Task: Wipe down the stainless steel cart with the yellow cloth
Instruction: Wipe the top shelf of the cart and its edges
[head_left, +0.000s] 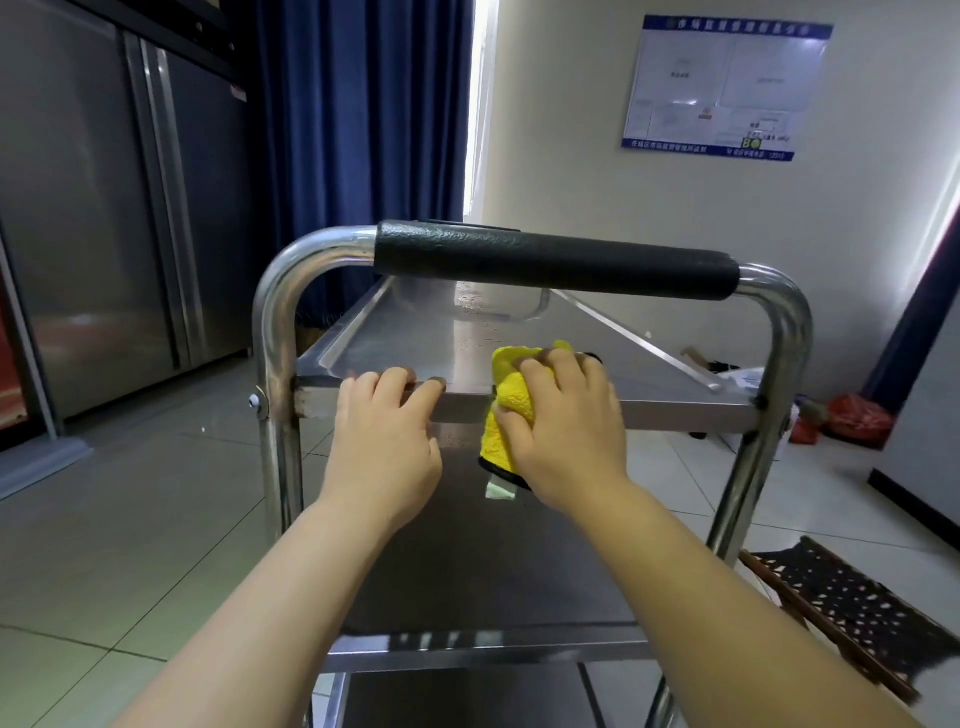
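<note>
The stainless steel cart stands right before me, with a tubular handle padded in black foam above its top shelf. My right hand grips the yellow cloth and holds it folded over the near rim of the top shelf. The cloth hangs down past the rim, showing a black edge and a white tag. My left hand holds the same rim to the left, fingers curled over its edge. A lower shelf lies beneath my forearms.
Steel refrigerator doors line the left wall beside a blue curtain. A notice board hangs on the far wall. A folding stool with a black patterned seat stands at the right, and red bags lie on the tiled floor.
</note>
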